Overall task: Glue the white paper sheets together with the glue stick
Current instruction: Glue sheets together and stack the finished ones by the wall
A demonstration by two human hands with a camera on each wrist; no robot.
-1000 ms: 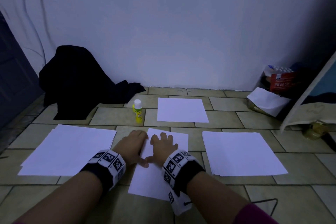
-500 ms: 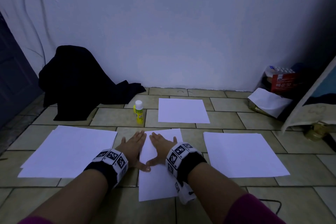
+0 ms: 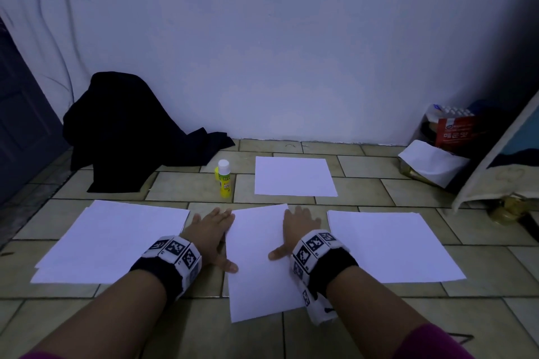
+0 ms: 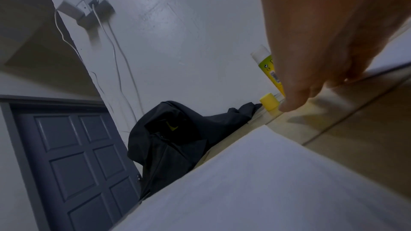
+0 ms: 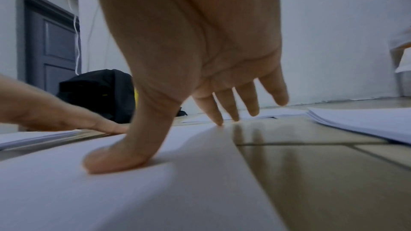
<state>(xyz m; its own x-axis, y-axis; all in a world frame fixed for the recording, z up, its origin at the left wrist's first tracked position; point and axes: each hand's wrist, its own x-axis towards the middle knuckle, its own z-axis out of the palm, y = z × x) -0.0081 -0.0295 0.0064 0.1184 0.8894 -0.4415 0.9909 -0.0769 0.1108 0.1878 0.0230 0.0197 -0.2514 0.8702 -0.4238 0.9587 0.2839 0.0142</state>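
Paper sheet (image 3: 259, 262) lies on the floor tiles at lower centre of the head view, between flat, spread left hand (image 3: 211, 234) and right hand (image 3: 297, 232). Right wrist view alone shows the thumb (image 5: 115, 159) pressing it. Glue stick (image 3: 224, 182) stands upright beyond.

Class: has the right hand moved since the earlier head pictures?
Yes. The right hand has slid right across the middle sheet to its right edge, towards the right paper stack.

White sheets (image 3: 258, 259) flat; upright glue stick (image 3: 224, 182)
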